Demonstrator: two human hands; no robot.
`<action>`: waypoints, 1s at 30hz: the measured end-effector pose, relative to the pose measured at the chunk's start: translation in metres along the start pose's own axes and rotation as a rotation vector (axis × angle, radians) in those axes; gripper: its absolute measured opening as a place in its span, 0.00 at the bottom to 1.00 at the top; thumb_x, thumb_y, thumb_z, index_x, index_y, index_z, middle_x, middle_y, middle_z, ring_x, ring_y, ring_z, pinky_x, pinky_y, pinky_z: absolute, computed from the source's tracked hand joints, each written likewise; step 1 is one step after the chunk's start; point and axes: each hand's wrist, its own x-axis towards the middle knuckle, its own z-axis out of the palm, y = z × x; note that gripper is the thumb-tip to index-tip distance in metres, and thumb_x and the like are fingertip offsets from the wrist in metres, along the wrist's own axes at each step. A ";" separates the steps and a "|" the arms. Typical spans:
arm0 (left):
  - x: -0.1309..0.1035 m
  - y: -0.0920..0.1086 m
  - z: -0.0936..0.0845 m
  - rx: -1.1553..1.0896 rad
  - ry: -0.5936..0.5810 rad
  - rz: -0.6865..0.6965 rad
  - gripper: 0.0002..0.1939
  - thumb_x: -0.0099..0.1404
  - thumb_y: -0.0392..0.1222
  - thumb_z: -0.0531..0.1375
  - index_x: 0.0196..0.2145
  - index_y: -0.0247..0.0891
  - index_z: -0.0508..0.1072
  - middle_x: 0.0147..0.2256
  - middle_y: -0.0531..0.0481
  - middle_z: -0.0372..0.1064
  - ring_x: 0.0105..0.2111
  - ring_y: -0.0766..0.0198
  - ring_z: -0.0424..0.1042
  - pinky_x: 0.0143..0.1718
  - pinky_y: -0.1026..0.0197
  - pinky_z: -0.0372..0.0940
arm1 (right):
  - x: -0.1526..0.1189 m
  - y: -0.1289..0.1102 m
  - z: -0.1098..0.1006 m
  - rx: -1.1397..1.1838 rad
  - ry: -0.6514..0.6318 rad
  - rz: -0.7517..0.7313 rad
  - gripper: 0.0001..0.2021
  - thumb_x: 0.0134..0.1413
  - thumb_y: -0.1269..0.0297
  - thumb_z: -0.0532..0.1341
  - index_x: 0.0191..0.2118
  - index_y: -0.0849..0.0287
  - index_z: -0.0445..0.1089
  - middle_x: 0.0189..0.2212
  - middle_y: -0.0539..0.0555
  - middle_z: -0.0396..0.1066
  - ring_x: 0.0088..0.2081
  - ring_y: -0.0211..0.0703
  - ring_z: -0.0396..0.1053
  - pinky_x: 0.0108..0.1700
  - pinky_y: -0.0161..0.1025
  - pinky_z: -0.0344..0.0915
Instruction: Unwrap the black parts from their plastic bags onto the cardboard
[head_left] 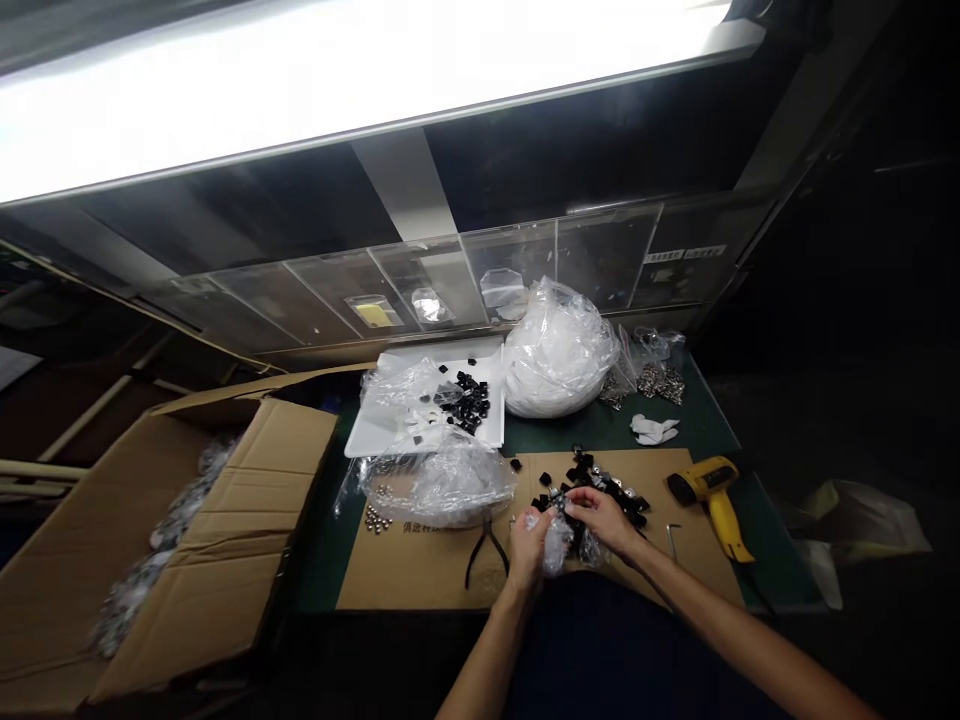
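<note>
My left hand (529, 545) is closed around a small clear plastic bag (556, 546) low in the middle of the view. Close beside it, my right hand (598, 514) pinches at a small dark and metallic part (559, 501) at the mouth of the bag; its fine detail is too small to tell. Around and behind both hands, a heap of black parts (626, 500) with some metal pieces lies on a flat cardboard sheet (420, 580). Black-handled pliers (487, 550) rest just left of my left hand.
A yellow heat gun (718, 500) and hex key (672, 541) lie right. Behind are a white tray (367, 425) with black parts, a big white bag (559, 350), metal parts (660, 383) and a white glove (654, 430). An open carton (259, 490) stands left.
</note>
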 end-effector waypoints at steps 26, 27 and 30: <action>-0.014 -0.008 -0.026 -0.181 -0.245 -0.201 0.18 0.52 0.42 0.69 0.38 0.35 0.68 0.24 0.53 0.67 0.19 0.68 0.67 0.23 0.63 0.67 | -0.003 -0.030 -0.034 -0.070 0.087 0.075 0.19 0.43 0.51 0.68 0.38 0.60 0.74 0.32 0.53 0.75 0.32 0.43 0.70 0.37 0.39 0.66; -0.014 -0.008 -0.027 -0.195 -0.254 -0.206 0.17 0.53 0.42 0.69 0.38 0.35 0.68 0.24 0.54 0.67 0.19 0.68 0.67 0.23 0.63 0.67 | -0.003 -0.030 -0.035 -0.080 0.097 0.051 0.19 0.43 0.51 0.68 0.38 0.60 0.74 0.34 0.54 0.76 0.35 0.45 0.71 0.40 0.39 0.67; -0.015 -0.008 -0.029 -0.236 -0.259 -0.222 0.15 0.56 0.41 0.67 0.38 0.36 0.68 0.24 0.55 0.65 0.19 0.69 0.66 0.23 0.63 0.68 | -0.007 -0.029 -0.029 -0.136 0.034 0.013 0.24 0.43 0.50 0.69 0.45 0.58 0.74 0.41 0.55 0.75 0.45 0.48 0.71 0.49 0.41 0.66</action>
